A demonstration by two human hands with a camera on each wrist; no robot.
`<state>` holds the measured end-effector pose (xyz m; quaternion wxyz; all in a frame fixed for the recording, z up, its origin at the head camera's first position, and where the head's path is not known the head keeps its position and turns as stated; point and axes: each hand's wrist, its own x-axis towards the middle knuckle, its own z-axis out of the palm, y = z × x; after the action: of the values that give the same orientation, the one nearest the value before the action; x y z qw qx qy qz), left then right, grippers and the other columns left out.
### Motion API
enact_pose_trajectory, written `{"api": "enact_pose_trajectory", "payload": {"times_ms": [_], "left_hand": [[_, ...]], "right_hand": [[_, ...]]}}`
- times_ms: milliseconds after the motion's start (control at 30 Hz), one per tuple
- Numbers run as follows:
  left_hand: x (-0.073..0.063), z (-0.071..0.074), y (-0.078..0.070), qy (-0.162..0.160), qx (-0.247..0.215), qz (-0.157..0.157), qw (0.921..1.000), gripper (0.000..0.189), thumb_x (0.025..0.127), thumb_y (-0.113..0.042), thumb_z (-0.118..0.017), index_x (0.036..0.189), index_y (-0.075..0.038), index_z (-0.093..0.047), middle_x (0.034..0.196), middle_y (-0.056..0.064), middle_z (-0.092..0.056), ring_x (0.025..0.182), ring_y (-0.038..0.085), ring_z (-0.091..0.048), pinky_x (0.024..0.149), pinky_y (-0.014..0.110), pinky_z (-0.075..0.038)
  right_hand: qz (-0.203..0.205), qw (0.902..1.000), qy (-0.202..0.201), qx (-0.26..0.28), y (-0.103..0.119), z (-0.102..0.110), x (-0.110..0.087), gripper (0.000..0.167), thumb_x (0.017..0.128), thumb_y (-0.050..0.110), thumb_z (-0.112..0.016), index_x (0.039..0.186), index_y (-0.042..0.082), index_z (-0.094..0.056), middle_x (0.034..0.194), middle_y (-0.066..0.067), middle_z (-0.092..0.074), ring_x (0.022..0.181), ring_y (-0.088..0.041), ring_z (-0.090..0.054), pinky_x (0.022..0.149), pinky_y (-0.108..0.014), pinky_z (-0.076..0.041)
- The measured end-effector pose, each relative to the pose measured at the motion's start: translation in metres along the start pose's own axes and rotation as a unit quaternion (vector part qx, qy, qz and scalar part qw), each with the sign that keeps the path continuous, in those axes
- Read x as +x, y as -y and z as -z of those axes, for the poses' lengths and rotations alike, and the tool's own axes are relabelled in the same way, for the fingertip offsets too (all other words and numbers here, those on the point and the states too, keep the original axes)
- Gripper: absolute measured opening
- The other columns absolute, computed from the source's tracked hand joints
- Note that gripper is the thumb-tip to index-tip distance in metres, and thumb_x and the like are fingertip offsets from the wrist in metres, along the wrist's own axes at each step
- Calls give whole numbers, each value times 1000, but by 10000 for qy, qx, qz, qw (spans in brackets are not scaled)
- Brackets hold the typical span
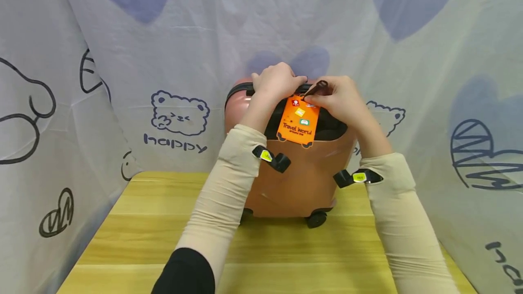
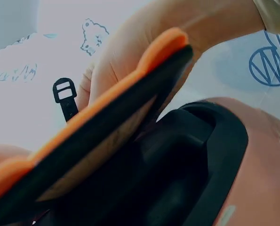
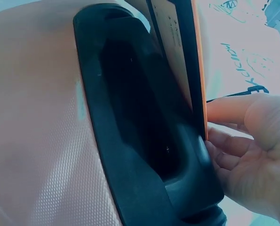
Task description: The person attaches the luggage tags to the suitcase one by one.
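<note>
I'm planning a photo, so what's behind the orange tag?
Behind the orange tag is a black recess in the suitcase, part of it showing beside the tag. In the head view, the tag hides the recess's middle.

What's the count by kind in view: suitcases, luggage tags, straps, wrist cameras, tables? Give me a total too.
Suitcase: 1
Luggage tag: 1
Buckled strap: 1
Wrist cameras, left and right: 2
Table: 1
Total: 6
</note>
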<state>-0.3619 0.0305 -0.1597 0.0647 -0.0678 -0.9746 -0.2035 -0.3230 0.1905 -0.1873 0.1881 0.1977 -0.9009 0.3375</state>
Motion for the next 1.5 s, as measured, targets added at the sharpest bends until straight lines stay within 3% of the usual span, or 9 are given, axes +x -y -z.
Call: {"api": "enact_pose_trajectory", "payload": {"times_ms": [300,367,433,533,600,733,933,1267,1500], "left_hand": [[2,0,5,82,-143,-80,9998,50,94,-59,-50,63,-19,-53,65,-3,-48,88,16,-57,116,59,-18],[3,-1,7,88,-282,-150,9995,40,95,-57,-52,77,-24,-66,76,-6,-58,95,16,-58,116,59,-17],[3,-1,8,116,-428,-202,9988,30,95,-54,-53,100,-31,-72,97,-8,-66,105,16,-58,116,59,-16],[3,0,10,102,-711,-283,9970,32,95,-49,-56,124,-40,-64,126,-14,-63,117,16,-54,115,56,-18],[2,1,11,87,-855,-327,9958,31,95,-48,-57,125,-41,-64,130,-15,-61,116,16,-54,114,54,-20],[3,1,11,-31,-971,-395,9945,27,94,-47,-59,119,-40,-67,123,-16,-64,111,16,-53,111,52,-22],[3,-3,9,-365,-788,-435,9953,25,93,-50,-60,113,-39,-68,115,-17,-66,112,14,-52,105,46,-28],[0,-11,9,-961,-935,-497,9897,25,94,-48,-58,113,-37,-68,113,-17,-68,105,10,-55,96,40,-32],[-2,-12,10,-1338,-1330,-527,9806,23,95,-45,-58,112,-34,-68,112,-15,-68,106,10,-55,96,37,-34]], "right_hand": [[-60,9996,-38,278,-1,-6,1,14,87,11,-73,96,0,-74,90,-16,-69,72,-12,-60,62,-15,-49],[-77,9996,-36,287,-2,-6,1,15,87,11,-73,97,0,-74,92,-17,-69,74,-13,-61,62,-15,-49],[-102,9995,-28,314,-2,-7,1,15,87,12,-73,97,0,-73,93,-18,-69,75,-15,-62,63,-15,-49],[-125,9992,-37,376,-2,-8,0,16,87,12,-73,97,0,-73,92,-17,-68,74,-15,-61,63,-15,-49],[-154,9990,-47,416,-3,-8,1,16,87,12,-73,97,-1,-72,89,-16,-68,72,-15,-60,62,-16,-49],[-206,9983,-88,537,-3,-8,2,18,87,13,-73,97,-2,-72,86,-15,-68,69,-10,-59,61,-17,-49],[-183,9975,-113,675,-3,-7,2,21,87,15,-74,100,-2,-72,89,-17,-71,68,-3,-62,62,-16,-50],[33,9967,-315,753,-7,-10,-1,21,91,22,-69,91,1,-70,79,-5,-64,69,-14,-57,61,-18,-47],[220,9938,-878,642,-7,-16,-2,30,94,30,-65,90,1,-69,94,-11,-63,84,-17,-48,70,-22,-40]]}}
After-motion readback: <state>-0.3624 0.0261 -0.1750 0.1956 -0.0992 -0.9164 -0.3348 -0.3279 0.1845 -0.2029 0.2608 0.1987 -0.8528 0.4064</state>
